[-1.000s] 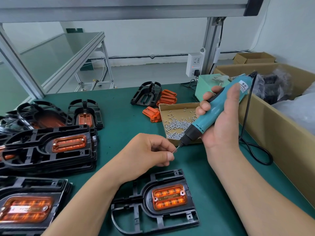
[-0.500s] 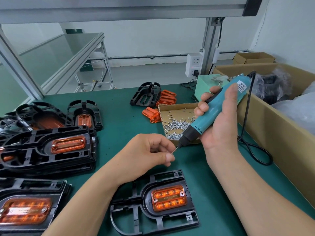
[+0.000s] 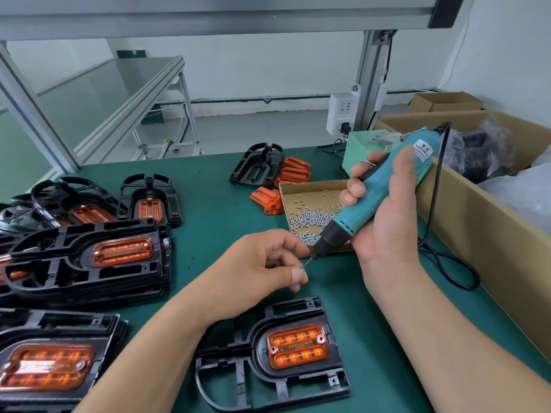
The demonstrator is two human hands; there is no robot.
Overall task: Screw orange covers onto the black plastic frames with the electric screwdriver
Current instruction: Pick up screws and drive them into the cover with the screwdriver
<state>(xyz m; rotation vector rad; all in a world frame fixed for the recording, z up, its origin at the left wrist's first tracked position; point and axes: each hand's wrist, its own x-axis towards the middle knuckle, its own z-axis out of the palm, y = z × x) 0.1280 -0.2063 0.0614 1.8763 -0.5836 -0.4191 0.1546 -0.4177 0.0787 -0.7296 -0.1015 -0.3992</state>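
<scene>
My right hand (image 3: 387, 222) grips the teal electric screwdriver (image 3: 369, 198), tilted with its bit pointing down-left. My left hand (image 3: 262, 263) pinches a small screw (image 3: 303, 268) at the tip of that bit. Below the hands, a black plastic frame (image 3: 238, 380) lies flat on the green mat with an orange cover (image 3: 298, 345) seated in it. A shallow cardboard tray (image 3: 301, 190) holding several loose screws sits behind the hands. Loose orange covers (image 3: 268, 199) lie to the tray's left.
Stacks of black frames with orange covers (image 3: 89, 257) fill the left of the mat, another at the lower left (image 3: 50, 365). A bare black frame (image 3: 258, 165) lies at the back. A large cardboard box (image 3: 477, 222) lines the right edge; the screwdriver's black cable (image 3: 456, 269) loops beside it.
Both hands stay almost still; the screw held by my left hand remains at the bit's tip. The view has shifted slightly.
</scene>
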